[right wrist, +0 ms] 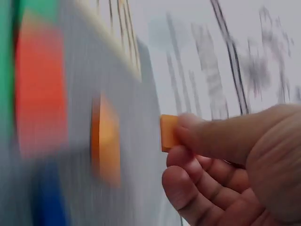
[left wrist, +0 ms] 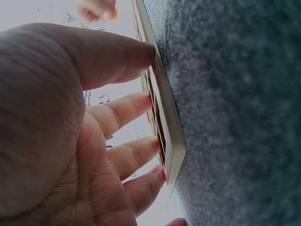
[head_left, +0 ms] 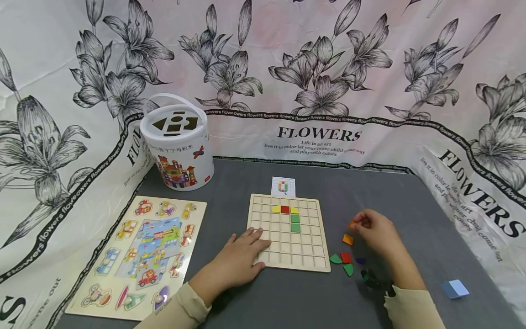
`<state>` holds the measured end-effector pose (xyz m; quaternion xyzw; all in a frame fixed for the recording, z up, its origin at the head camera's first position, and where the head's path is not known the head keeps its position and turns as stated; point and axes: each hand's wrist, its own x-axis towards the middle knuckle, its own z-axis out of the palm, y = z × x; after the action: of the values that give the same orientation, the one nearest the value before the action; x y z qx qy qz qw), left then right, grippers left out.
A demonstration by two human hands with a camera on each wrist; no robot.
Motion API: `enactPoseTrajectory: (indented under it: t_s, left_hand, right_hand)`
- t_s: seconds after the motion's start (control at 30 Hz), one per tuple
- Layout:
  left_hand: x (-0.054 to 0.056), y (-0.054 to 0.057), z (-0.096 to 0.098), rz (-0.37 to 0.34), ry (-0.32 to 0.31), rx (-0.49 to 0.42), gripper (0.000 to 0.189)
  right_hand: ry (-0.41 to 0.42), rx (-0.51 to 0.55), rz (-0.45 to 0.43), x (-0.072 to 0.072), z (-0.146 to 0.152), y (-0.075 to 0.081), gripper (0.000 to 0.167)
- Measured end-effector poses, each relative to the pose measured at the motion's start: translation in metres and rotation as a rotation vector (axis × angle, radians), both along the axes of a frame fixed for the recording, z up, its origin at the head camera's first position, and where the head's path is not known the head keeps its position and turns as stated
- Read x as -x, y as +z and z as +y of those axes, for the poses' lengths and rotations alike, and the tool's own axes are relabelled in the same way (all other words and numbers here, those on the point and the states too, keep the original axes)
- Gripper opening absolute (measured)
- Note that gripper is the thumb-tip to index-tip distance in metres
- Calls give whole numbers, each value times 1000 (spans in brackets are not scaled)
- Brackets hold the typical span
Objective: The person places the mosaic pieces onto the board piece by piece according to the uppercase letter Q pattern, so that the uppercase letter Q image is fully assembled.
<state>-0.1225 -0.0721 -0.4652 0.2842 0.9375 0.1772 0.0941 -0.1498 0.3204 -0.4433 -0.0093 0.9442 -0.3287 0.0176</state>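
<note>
In the head view my left hand (head_left: 242,258) lies with spread, straight fingers on the lower left corner of a wooden grid board (head_left: 287,249). The left wrist view shows its fingertips touching the board's edge. Yellow pieces flank a red square (head_left: 285,209) near the board's top, with green squares (head_left: 295,223) below on the right. To the right of the board, my right hand (head_left: 375,228) pinches an orange block (right wrist: 168,133) between thumb and fingers. Another orange block (head_left: 348,239) lies just below that hand. Beyond it are a red block (head_left: 346,258), green pieces (head_left: 335,259) and a dark blue piece (head_left: 360,261).
A pattern card (head_left: 283,186) lies against the board's far edge. A white lidded bucket (head_left: 185,160) stands at the back left, behind a vehicle puzzle board (head_left: 164,269). A light blue block (head_left: 455,289) sits at the far right. Dark pieces lie in shadow near the right wrist.
</note>
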Motion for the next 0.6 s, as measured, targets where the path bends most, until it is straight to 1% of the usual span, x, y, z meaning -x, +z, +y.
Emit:
enactPoseTrajectory:
  t_s: [0.1,0.17,0.23,0.33,0.43,0.5,0.6]
  left_hand:
    - [1,0,1,3,-3,3,55]
    - [1,0,0,3,1,9,55]
    - [1,-1,1,4,3,13,55]
    - [2,-1,1,11,3,23,55]
    - [2,-2,2,17,3,34,55]
    - [2,-2,2,21,5,40,55]
    - [3,-3,0,23,9,47,55]
  right_hand:
    - [79,53,19,17,-44,6,11]
    - [163,85,16,33,-75,7,9]
    - [227,108,5,48,-104,5,7]
    - [303,84,-15,65,-138,1,5]
    - [338,22,-21,76,-158,-4,4]
    - [339,-16,-15,80,-165,-6,4]
    - [321,-36,-19,83,-171,-8,4]
